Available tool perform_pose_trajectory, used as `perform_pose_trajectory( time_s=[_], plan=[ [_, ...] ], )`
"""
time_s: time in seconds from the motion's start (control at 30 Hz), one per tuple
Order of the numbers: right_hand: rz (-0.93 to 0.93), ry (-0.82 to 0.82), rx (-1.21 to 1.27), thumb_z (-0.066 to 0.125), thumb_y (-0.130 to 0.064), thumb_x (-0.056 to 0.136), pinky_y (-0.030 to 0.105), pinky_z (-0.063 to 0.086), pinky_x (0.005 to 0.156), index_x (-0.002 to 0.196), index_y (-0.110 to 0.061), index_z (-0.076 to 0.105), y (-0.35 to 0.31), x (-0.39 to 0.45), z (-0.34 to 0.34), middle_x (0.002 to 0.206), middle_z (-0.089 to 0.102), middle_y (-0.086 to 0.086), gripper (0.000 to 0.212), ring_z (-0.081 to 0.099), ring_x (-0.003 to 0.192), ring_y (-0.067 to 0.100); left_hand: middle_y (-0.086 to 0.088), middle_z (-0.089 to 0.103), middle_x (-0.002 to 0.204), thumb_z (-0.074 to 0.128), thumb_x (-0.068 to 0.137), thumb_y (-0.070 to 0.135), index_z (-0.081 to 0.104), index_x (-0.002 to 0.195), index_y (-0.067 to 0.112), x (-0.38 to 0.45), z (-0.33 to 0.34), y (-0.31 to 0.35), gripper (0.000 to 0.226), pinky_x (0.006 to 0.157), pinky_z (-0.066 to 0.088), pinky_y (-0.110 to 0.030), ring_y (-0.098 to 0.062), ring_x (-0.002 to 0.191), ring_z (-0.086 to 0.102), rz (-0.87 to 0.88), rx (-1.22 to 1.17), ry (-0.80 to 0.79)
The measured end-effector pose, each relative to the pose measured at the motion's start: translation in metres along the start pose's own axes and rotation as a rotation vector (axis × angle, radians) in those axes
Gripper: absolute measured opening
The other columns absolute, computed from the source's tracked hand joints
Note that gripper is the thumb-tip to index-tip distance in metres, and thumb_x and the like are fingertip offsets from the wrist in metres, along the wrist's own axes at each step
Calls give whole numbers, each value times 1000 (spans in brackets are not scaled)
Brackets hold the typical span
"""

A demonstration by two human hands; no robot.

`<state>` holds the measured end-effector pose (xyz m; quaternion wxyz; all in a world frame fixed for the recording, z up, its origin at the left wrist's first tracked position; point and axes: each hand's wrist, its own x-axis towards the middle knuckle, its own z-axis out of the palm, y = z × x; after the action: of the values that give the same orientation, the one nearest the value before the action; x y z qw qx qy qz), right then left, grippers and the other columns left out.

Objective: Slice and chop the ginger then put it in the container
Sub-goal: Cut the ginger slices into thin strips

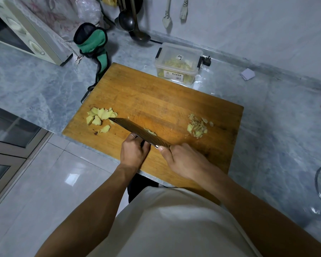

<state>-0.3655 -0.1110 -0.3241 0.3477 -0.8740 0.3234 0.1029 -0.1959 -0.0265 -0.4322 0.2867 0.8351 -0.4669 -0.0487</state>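
Ginger lies in three lots on the wooden cutting board (156, 93), which rests on a grey marble counter (35, 84). The largest lot, a heap of pale yellow ginger slices (101, 116), sits to the left of and beyond the left hand (133, 153), near the tip of the cleaver (137, 129). A pile of thinner chopped ginger (197, 127) lies beyond the right hand (182, 160), a little to its right and apart from it. A small bit of ginger (150, 132) shows against the far face of the blade, just beyond the left hand's knuckles.

The right hand is curled round the cleaver's handle, thumb laid along it toward the blade. The left hand sits just beside it on the near side of the blade, fingers curled down at the blade; what they pinch is hidden.

Well beyond both hands, past the board's far edge, stands a clear plastic container (178, 61) with its lid on, yellow ginger pieces visible inside. A green-and-black cloth pouch (93, 41) stands beyond the board's left corner.
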Motion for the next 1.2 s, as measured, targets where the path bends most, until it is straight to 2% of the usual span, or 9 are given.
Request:
perform_pose_trajectory(
  time_s=[0.17,0.3,0.43,0.6,0.8,0.9,0.97,1.1,1.2],
  plan=[
    [22,7,28,25,-55,106,34,46,53,70,-15,55,1,-5,4,62,58,4,62,59,55,20,-23,64,73,52,80,27,66,66,-5,0,1,-4,38,53,48,-28,-35,56,63,-23,-14,-16],
    [1,3,26,24,-55,106,34,47,51,74,-8,61,2,-3,0,64,62,8,67,62,57,23,-23,68,80,47,84,33,71,72,-4,0,-1,-2,46,57,47,-25,-36,61,65,23,-6,22],
    [12,-23,29,24,-55,106,35,46,52,75,-10,60,2,-1,-4,69,63,9,65,61,59,23,-21,70,85,49,88,34,74,78,-2,-1,-1,-2,44,59,42,-22,-34,65,67,35,-10,29],
    [31,-49,-16,23,-55,106,29,35,50,68,-20,48,-2,0,-3,69,55,4,58,52,59,16,-23,65,72,49,82,30,69,68,-5,1,-1,-1,42,59,38,-21,-35,53,62,16,-13,3],
    [2,-20,-45,22,-55,106,32,40,58,79,-20,51,-7,8,1,80,63,13,54,58,68,28,-20,63,66,44,79,27,65,60,-5,-1,-2,0,43,57,35,-19,-31,49,60,2,-11,12],
    [-2,-30,-12,21,-55,106,34,45,54,71,-19,48,-5,7,1,74,63,10,57,61,65,26,-21,67,74,47,83,29,70,69,-3,0,-1,-1,42,57,36,-19,-33,55,63,26,7,17],
    [-5,-24,5,22,-54,107,31,43,51,69,-19,50,-2,4,0,69,60,7,58,59,60,21,-21,69,79,51,84,30,72,75,-2,-1,0,-2,39,58,38,-20,-33,59,65,26,20,9],
    [-13,-12,5,24,-53,107,27,36,46,68,-14,54,-1,-1,0,63,57,6,63,54,52,18,-23,66,73,63,76,16,69,67,-5,0,2,-4,24,57,41,-22,-34,56,64,-25,25,-41],
    [-5,-20,16,25,-53,107,28,36,48,68,-14,53,-2,-2,-2,63,56,5,62,53,53,18,-22,66,73,63,77,16,68,66,-5,-1,2,-4,24,55,44,-23,-33,55,63,-21,22,-49]
  ],
)
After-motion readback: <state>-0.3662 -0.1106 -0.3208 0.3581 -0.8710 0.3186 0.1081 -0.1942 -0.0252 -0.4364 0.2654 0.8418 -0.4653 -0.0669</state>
